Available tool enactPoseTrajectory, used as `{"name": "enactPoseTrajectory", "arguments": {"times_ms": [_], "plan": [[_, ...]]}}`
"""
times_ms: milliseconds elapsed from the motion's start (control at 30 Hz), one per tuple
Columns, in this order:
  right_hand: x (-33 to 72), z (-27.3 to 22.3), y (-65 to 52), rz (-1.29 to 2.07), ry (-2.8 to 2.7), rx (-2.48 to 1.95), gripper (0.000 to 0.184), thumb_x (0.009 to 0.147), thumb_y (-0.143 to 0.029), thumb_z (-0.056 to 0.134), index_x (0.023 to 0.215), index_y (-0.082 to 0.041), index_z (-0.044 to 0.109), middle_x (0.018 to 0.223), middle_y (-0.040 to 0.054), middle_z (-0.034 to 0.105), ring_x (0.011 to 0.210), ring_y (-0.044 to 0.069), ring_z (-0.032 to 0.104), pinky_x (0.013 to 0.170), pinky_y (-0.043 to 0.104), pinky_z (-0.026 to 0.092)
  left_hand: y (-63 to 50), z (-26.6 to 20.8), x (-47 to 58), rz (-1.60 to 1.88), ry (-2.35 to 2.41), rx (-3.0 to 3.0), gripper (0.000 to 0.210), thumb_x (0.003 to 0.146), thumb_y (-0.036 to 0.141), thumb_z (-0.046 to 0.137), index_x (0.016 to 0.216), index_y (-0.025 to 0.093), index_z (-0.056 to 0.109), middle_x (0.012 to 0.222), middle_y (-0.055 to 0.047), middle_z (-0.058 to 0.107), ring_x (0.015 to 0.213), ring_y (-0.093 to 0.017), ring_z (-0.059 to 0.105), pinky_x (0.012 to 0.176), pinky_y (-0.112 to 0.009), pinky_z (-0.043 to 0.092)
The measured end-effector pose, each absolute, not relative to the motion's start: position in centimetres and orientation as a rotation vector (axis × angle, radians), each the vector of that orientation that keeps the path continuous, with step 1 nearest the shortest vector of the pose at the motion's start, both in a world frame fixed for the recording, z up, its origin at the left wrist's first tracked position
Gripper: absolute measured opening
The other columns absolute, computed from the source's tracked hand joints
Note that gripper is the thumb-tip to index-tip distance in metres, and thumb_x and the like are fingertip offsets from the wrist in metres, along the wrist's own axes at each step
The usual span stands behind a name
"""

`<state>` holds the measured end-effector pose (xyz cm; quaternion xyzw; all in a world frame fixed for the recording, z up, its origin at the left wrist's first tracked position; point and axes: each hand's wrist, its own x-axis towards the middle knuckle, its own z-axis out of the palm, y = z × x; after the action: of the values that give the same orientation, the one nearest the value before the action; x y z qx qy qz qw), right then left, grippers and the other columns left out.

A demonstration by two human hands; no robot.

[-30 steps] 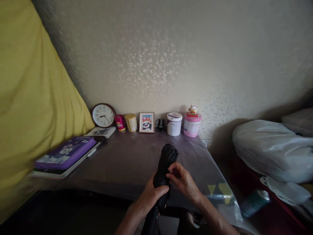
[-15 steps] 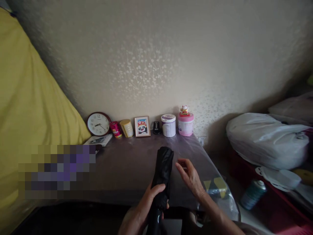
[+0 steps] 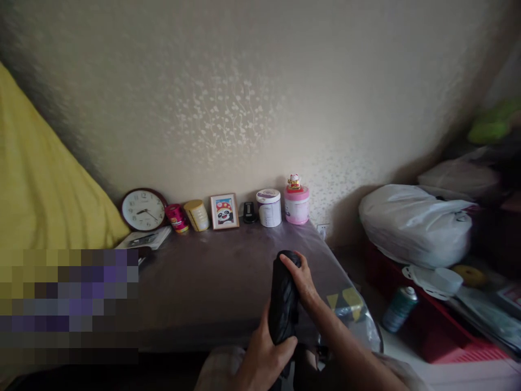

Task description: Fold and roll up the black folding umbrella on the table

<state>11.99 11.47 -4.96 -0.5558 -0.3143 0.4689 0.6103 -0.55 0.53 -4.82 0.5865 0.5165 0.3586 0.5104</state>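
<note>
A folded black umbrella [image 3: 281, 304] stands nearly upright in front of me, over the near edge of the table. My left hand [image 3: 266, 347] is wrapped round its lower part, thumb across the front. Near the umbrella's top, my right hand [image 3: 300, 274] grips it from the right side, with the thumb over the upper end. The umbrella's lower end is largely hidden by my left hand and the dark area below.
Along the back of the plastic-covered table [image 3: 203, 288] stand a clock [image 3: 143, 209], a panda picture [image 3: 224, 212], and several tubs and cans. A spray can [image 3: 401, 309], a red basket [image 3: 451, 339] and a white bag [image 3: 415, 225] are at right. A yellow curtain [image 3: 49, 179] hangs left.
My right hand has moved from beside the umbrella onto its upper end and closed round it. The umbrella has shifted slightly right. The view has turned a little to the right.
</note>
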Motion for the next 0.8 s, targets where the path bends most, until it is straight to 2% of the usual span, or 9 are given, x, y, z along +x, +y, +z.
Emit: {"name": "enactPoseTrajectory", "arguments": {"times_ms": [133,200,233,300,333,433,467,667,800], "plan": [[11.9,-4.2,13.2,1.176,-0.729,-1.205,0.047,0.052,-0.043,0.077,0.088,-0.018,0.062,0.064,0.0003,0.067,0.060,0.019,0.063,0.055,0.027,0.051,0.6,-4.4,-1.6,0.863,1.200,1.445,0.074,0.071,0.023,0.057,0.138,0.014,0.028,0.121,-0.009,0.060,0.113,-0.023,0.054,0.094,-0.032,0.041],[11.6,-3.6,14.3,1.161,-0.703,-1.168,0.044,0.050,-0.041,0.078,0.083,-0.018,0.061,0.060,-0.0006,0.066,0.056,0.017,0.062,0.053,0.027,0.050,0.5,-3.5,-2.5,0.882,1.170,1.441,0.076,0.071,0.029,0.059,0.139,0.016,0.027,0.133,-0.009,0.051,0.122,-0.024,0.046,0.100,-0.033,0.037],[11.5,-3.3,14.9,1.141,-0.688,-1.150,0.044,0.050,-0.041,0.078,0.082,-0.018,0.061,0.059,-0.0009,0.065,0.055,0.017,0.061,0.053,0.026,0.050,0.4,-3.1,-2.9,0.835,1.225,1.419,0.074,0.073,0.033,0.059,0.139,0.019,0.028,0.133,-0.009,0.052,0.120,-0.025,0.048,0.098,-0.035,0.039],[11.4,-3.0,16.1,1.097,-0.666,-1.120,0.043,0.050,-0.041,0.078,0.081,-0.017,0.061,0.059,-0.0010,0.065,0.055,0.016,0.061,0.053,0.026,0.050,0.1,-2.6,-3.7,0.671,1.363,1.438,0.073,0.076,0.037,0.058,0.141,0.025,0.026,0.136,-0.007,0.049,0.122,-0.027,0.048,0.098,-0.038,0.040],[11.4,-3.0,16.7,1.074,-0.665,-1.112,0.043,0.050,-0.041,0.078,0.082,-0.017,0.062,0.060,-0.0009,0.065,0.055,0.017,0.062,0.053,0.026,0.051,-0.1,-2.6,-4.0,0.640,1.423,1.474,0.076,0.074,0.036,0.061,0.141,0.023,0.026,0.136,-0.009,0.049,0.123,-0.028,0.047,0.099,-0.038,0.039],[11.4,-3.6,18.1,1.004,-0.698,-1.146,0.046,0.053,-0.044,0.076,0.086,-0.016,0.063,0.063,-0.0001,0.067,0.059,0.018,0.063,0.055,0.026,0.051,0.0,-4.2,-4.7,0.616,1.578,1.592,0.071,0.081,0.028,0.050,0.143,0.011,0.020,0.135,-0.017,0.048,0.125,-0.028,0.046,0.100,-0.038,0.037],[11.4,-3.9,18.5,0.981,-0.717,-1.173,0.047,0.053,-0.045,0.076,0.088,-0.016,0.063,0.063,0.0003,0.067,0.061,0.018,0.063,0.055,0.026,0.051,0.1,-5.1,-4.9,0.603,1.608,1.632,0.070,0.083,0.029,0.048,0.144,0.011,0.018,0.136,-0.017,0.047,0.124,-0.028,0.046,0.100,-0.039,0.036],[10.7,-5.0,19.6,0.947,-0.789,-1.271,0.051,0.058,-0.048,0.071,0.097,-0.017,0.064,0.067,0.0013,0.069,0.068,0.022,0.065,0.060,0.028,0.052,1.1,-9.0,-6.9,0.821,1.632,1.844,0.062,0.089,0.029,0.039,0.145,0.024,0.012,0.150,-0.006,0.025,0.131,-0.021,0.038,0.103,-0.036,0.034],[10.5,-4.3,19.6,1.014,-0.861,-1.214,0.049,0.065,-0.057,0.064,0.094,-0.017,0.064,0.074,0.0033,0.069,0.073,0.022,0.064,0.063,0.029,0.051,1.4,-8.9,-7.9,0.919,1.538,1.780,0.068,0.089,0.031,0.042,0.145,0.029,0.003,0.148,-0.005,0.031,0.131,-0.019,0.036,0.104,-0.036,0.033]]}}
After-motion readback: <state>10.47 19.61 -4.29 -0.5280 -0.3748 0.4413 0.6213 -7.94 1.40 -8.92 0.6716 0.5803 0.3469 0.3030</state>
